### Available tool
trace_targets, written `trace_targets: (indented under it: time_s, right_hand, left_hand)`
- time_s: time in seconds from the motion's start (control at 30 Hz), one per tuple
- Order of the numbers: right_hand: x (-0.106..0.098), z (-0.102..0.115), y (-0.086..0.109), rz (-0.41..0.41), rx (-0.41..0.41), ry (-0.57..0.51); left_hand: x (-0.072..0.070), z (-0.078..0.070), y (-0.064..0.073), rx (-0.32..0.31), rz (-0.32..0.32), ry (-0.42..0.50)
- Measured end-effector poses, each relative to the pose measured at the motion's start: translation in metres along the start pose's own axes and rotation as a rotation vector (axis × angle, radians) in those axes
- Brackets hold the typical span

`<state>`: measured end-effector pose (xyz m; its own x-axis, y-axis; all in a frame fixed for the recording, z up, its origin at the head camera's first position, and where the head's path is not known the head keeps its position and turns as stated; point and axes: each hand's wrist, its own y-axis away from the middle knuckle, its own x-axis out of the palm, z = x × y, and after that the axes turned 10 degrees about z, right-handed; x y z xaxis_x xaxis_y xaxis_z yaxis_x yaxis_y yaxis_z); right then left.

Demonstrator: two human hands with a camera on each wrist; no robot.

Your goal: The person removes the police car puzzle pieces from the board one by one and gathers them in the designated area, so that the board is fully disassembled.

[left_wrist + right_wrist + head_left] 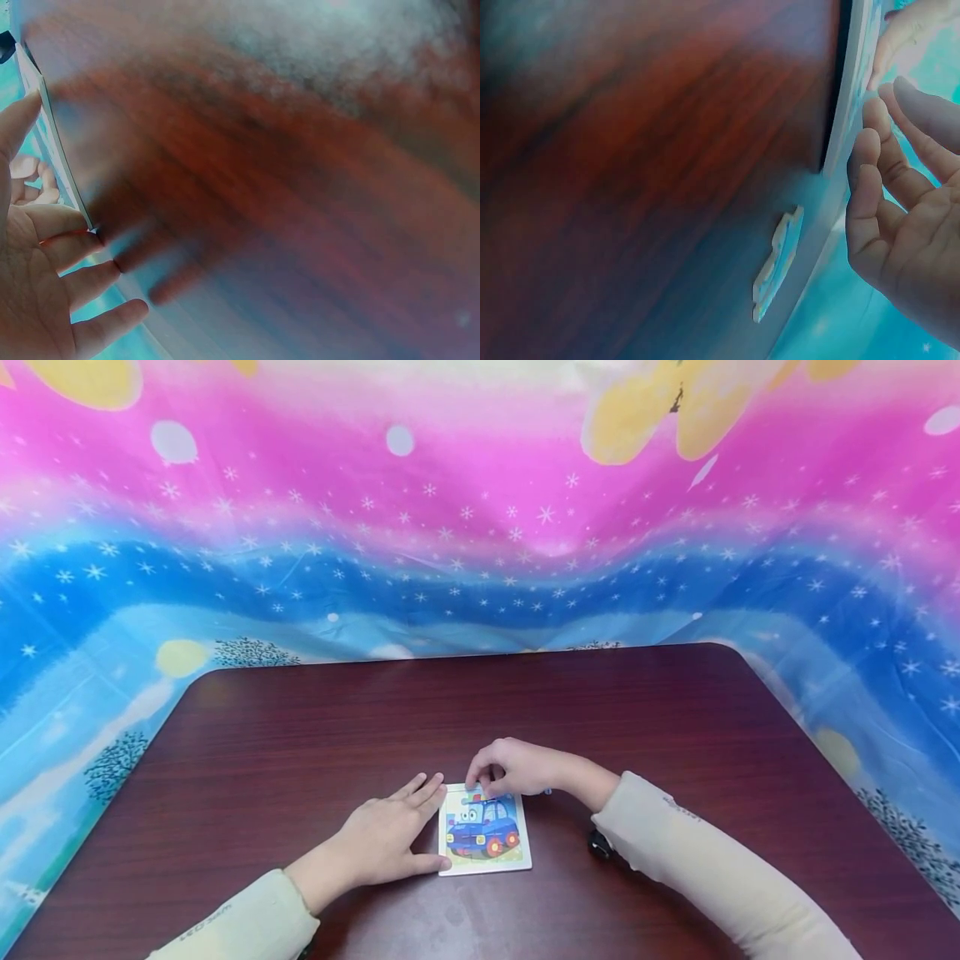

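A small jigsaw puzzle (486,839) in a white frame, picturing a blue cartoon car with red wheels, lies flat on the table. My left hand (386,839) rests along its left side, fingers spread and straight, the thumb at the lower left corner. Over the top edge, my right hand (517,768) curls downward, pinching a puzzle piece between thumb and forefinger; those fingertips cover most of the piece. The right wrist view catches the other fingers bent beside the frame. In that view a loose puzzle piece (778,266) lies on the table near the right hand.
The dark reddish wooden table (337,718) has rounded far corners. Behind and around it hangs a pink and blue cloth (465,543) with snowflakes and butterflies. A black device (600,845) shows beneath the right sleeve.
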<state>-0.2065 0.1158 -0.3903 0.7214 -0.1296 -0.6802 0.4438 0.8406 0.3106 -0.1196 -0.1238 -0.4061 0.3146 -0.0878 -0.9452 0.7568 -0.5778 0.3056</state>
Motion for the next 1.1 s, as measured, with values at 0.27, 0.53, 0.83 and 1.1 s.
trace_targets:
  time_s: [0.27,0.53,0.83,1.1]
  right_hand:
    - [0.005,0.001,-0.002,0.058,0.011,0.029]
    - [0.008,0.002,-0.004,0.087,0.028,0.107]
    - [0.010,0.005,-0.005,0.084,0.028,0.138]
    - [0.012,0.007,-0.005,0.075,0.053,0.147]
  left_hand:
    - [0.001,0.001,-0.001,0.003,-0.005,0.008]
    - [0.001,0.001,0.000,0.005,-0.003,0.011]
    - [0.000,0.001,0.000,-0.001,-0.003,0.019]
    - [0.000,0.001,0.000,0.003,-0.006,0.026]
